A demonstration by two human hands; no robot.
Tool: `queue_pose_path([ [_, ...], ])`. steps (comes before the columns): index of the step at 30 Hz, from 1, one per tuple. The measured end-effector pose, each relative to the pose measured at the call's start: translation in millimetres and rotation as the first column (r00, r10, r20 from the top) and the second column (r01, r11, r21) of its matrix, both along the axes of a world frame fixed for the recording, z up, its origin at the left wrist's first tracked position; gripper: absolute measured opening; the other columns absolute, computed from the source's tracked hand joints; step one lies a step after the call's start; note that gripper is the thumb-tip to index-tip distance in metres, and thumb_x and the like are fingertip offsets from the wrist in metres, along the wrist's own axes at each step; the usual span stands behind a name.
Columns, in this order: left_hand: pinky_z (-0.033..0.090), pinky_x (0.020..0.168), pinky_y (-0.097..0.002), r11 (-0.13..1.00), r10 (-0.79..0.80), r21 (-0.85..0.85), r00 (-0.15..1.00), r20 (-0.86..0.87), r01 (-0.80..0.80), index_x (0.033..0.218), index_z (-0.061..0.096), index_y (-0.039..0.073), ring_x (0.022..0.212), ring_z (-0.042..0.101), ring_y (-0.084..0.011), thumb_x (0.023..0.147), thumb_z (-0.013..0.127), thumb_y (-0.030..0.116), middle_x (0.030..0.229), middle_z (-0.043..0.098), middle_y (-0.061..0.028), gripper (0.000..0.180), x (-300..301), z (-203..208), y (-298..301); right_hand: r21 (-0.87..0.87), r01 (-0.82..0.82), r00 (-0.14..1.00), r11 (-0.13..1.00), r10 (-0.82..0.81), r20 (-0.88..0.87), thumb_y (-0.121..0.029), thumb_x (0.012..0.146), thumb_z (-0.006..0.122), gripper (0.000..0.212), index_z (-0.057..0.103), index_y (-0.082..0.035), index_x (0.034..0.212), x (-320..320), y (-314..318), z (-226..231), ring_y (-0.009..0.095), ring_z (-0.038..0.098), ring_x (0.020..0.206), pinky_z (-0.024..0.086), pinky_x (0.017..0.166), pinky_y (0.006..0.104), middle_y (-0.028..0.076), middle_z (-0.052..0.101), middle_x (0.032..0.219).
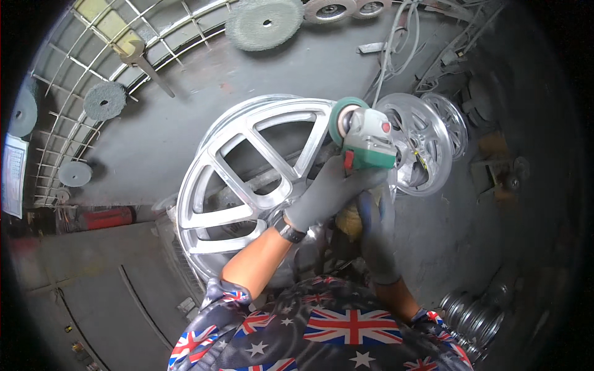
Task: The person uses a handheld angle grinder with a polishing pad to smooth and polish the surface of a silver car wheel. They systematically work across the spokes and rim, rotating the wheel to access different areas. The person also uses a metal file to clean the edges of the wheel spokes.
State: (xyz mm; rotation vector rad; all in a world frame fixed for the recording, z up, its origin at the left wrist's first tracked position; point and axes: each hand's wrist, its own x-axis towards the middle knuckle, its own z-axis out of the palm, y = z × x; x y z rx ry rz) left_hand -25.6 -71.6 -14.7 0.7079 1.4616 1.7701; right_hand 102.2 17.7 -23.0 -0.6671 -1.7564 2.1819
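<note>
Dull grey wall (185, 123), far | your left hand (325, 195) wraps green-grey grinder (372, 142) by smooth spoked metal wheel (270, 154) | right hand (378, 247) blurred, grip can't be told

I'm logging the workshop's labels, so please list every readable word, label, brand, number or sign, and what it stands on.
No text is readable.
White sheet, far left: printing too small to read.
Power tool: red round mark, too blurred to make out.
Shirt: flags and stars, no words visible.
</note>
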Motion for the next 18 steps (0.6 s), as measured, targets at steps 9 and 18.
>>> queue_pose_path([
  [9, 0.05, 0.103, -0.0397, 0.757, 0.599, 0.169, 0.774, 0.207, -0.631, 0.136, 0.057, -0.003, 0.115, 0.064, -0.0242, 0.095, 0.061, 0.021, 0.128, 0.066, -0.0158, 0.048, 30.1, -48.7, -100.3, 0.328, -0.529, 0.81, 0.782, 0.581, -0.079, -0.014, 0.089, 0.075, 0.087, 0.027, 0.001, 0.161, -45.1, -25.1, 37.7, 0.024, 0.057, 0.132, 0.042, 0.112, 0.0356, 0.022, 0.056, 0.142],
  [18, 0.051, 0.097, -0.0325, 0.992, 0.105, 0.064, 0.994, 0.024, -0.106, 0.135, 0.058, -0.001, 0.11, 0.064, -0.0174, 0.098, 0.064, 0.016, 0.126, 0.066, -0.0108, 0.041, 7.3, -16.7, 3.3, 0.245, 0.022, 0.978, 0.969, 0.03, -0.205, -0.019, 0.093, 0.076, 0.073, 0.039, 0.011, 0.149, -6.5, 13.8, -8.9, 0.029, 0.064, 0.116, 0.051, 0.1, 0.0406, 0.027, 0.061, 0.129],
])
